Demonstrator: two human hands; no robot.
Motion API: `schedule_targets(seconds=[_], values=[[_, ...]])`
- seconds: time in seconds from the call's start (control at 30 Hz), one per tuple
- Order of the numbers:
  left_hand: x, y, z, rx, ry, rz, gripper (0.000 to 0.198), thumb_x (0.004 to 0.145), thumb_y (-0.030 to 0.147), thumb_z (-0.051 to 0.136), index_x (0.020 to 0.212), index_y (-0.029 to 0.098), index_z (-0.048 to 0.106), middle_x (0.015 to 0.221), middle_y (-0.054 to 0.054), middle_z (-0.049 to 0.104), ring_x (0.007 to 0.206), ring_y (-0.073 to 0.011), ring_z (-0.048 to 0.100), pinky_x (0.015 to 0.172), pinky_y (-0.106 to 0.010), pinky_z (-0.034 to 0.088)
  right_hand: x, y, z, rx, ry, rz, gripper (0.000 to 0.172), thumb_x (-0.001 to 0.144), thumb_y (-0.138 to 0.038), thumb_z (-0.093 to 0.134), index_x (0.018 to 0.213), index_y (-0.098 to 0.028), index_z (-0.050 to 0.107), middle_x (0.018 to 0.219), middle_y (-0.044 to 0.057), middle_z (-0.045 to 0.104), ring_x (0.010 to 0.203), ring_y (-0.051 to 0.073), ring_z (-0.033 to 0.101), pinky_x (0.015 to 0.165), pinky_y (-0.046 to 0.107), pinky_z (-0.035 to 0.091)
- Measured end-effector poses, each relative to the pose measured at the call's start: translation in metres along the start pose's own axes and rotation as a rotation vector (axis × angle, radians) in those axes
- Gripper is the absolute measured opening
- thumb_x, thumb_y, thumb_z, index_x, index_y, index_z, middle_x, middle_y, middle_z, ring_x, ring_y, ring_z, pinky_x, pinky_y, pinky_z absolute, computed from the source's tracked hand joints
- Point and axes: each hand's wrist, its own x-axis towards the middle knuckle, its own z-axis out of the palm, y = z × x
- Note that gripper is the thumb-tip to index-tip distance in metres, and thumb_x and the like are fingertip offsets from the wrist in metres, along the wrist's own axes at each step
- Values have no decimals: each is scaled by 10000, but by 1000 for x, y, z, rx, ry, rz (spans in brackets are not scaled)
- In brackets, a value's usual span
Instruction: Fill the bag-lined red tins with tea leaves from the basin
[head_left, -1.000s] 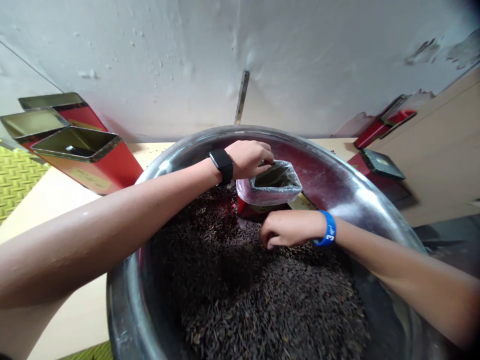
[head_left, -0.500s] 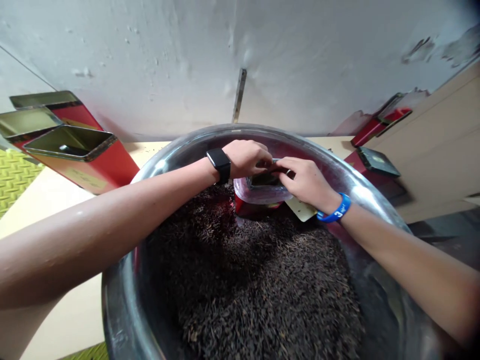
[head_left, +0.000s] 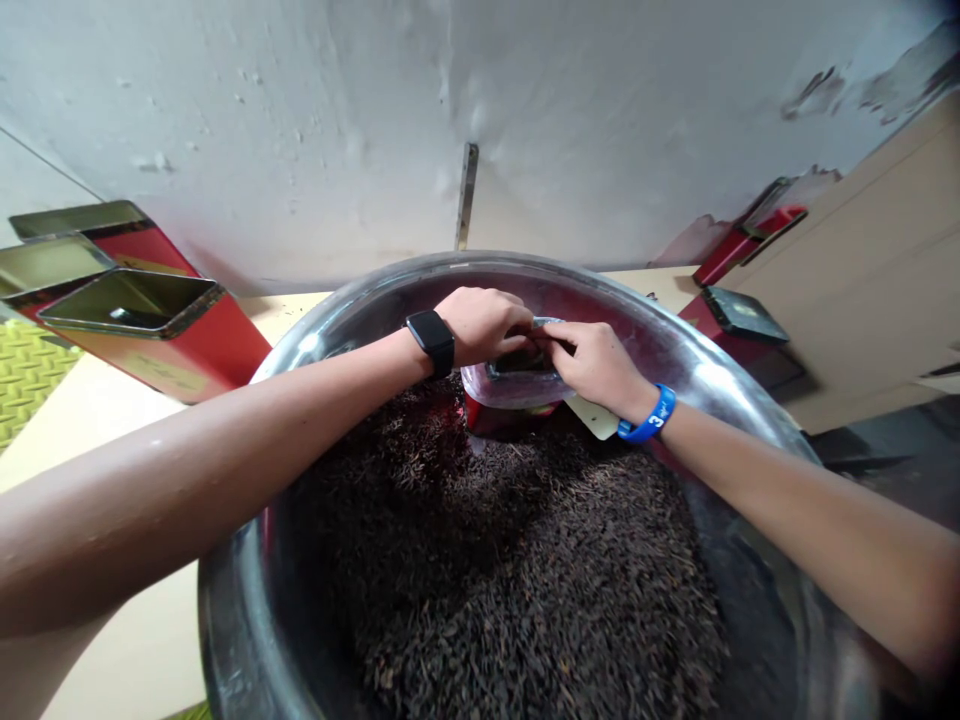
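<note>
A red tin [head_left: 495,412] stands in dark, dry loose leaves that look like tea [head_left: 540,590], inside a big shiny metal basin [head_left: 236,600]. Clear plastic, apparently a bag lining [head_left: 499,388], is folded over the tin's open mouth. My left hand [head_left: 480,322], with a black watch at its wrist, reaches over the tin's back left with fingers closed on the plastic. Opposite it, my right hand [head_left: 600,366], wearing a blue wristband, pinches the plastic at the back right. The fingertips nearly meet. A pale flat card or scoop edge [head_left: 594,416] shows below the right hand.
Open red tins [head_left: 214,345] stand together on the pale table [head_left: 97,400] at left. More red tins [head_left: 720,325] are at right, beside a beige panel [head_left: 885,260]. A grey wall [head_left: 337,130] rises behind the basin.
The view has shifted slightly. My fingers have drawn a little closer together over the tin's mouth, the right hand's fingers now more tightly pinched. The tin remains in the leaves.
</note>
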Motion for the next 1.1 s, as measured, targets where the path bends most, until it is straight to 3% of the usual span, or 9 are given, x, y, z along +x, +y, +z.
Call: schedule_targets(seconds=[0.37, 1.1], values=[[0, 6, -5, -27, 63, 14, 229, 852, 342, 444, 990, 197, 556, 920, -32, 618, 763, -133, 569, 566, -232, 347, 0, 3, 1, 110, 56, 132, 271, 804, -176, 471, 977, -176, 680, 852, 56, 696, 737, 166, 628, 660, 261, 444], [-1, 9, -10, -27, 44, 21, 255, 878, 333, 400, 1042, 207, 548, 968, -36, 616, 809, -136, 568, 615, -241, 368, 1, -1, -5, 109, 11, 135, 292, 848, -273, 425, 835, -136, 683, 729, 61, 670, 656, 145, 581, 586, 247, 396]])
